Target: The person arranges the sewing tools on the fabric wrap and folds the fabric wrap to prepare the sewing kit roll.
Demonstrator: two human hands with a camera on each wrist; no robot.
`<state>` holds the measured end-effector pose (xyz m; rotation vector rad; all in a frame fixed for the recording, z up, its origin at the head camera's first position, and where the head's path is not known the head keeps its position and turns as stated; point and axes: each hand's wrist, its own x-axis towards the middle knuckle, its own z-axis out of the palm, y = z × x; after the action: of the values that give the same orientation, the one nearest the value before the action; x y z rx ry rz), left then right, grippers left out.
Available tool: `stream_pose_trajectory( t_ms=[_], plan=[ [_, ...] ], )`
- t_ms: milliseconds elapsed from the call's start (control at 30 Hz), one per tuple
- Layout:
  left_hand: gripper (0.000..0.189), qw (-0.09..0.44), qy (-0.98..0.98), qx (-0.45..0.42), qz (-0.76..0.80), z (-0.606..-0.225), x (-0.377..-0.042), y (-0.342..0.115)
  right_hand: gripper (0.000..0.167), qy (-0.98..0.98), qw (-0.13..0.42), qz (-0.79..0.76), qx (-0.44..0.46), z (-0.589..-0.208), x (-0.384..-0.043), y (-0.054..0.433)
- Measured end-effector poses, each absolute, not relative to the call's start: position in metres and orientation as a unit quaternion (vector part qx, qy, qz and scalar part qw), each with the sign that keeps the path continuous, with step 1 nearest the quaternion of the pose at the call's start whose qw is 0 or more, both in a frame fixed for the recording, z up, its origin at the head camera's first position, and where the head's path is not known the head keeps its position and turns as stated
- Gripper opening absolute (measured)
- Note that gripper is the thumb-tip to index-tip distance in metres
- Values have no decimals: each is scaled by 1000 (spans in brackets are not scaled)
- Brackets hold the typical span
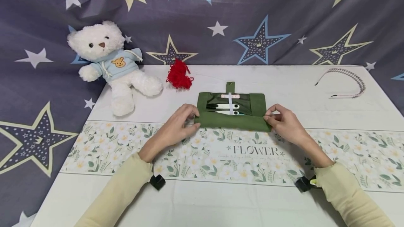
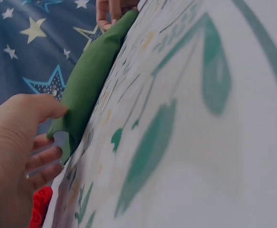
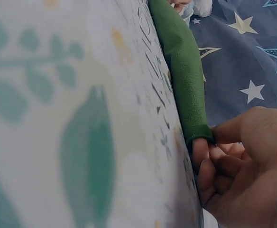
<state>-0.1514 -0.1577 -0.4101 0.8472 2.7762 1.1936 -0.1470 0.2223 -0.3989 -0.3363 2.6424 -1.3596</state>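
A green fabric roll-up pouch (image 1: 233, 122) lies on the table, its near edge rolled into a thick tube. Inside its open part, a white elastic band (image 1: 230, 101) crosses a pale pink stick (image 1: 225, 96) and a white tool with a black tip (image 1: 222, 106); another white tool is partly hidden by the roll. A snap tab (image 1: 230, 87) points away at the back. My left hand (image 1: 181, 123) pinches the roll's left end, thumb on the fabric in the left wrist view. At the right end, my right hand (image 3: 243, 161) grips the fabric between thumb and fingers.
A white teddy bear (image 1: 118, 64) in a blue hoodie sits at the back left. Beside it lies a bundle of red yarn (image 1: 179, 74). A headband (image 1: 359, 83) rests at the far right. A flowered strip (image 1: 195, 160) crosses the white table, with a starry curtain (image 1: 202, 20) behind.
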Motion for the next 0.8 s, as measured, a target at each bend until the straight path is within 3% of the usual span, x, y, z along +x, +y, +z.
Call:
stream_pose_trajectory(
  t_ms=[267, 500, 800],
  plan=[
    [33, -10, 891, 322, 321, -417, -154, -166, 13, 881, 57, -446, -145, -404, -147, 226],
    [31, -48, 894, 341, 285, -419, -154, -168, 39, 897, 69, -390, -198, -403, -141, 236],
    [25, -125, 871, 385, 279, -421, -156, -169, 36, 910, -9, -292, -294, -406, -141, 241]
  ],
)
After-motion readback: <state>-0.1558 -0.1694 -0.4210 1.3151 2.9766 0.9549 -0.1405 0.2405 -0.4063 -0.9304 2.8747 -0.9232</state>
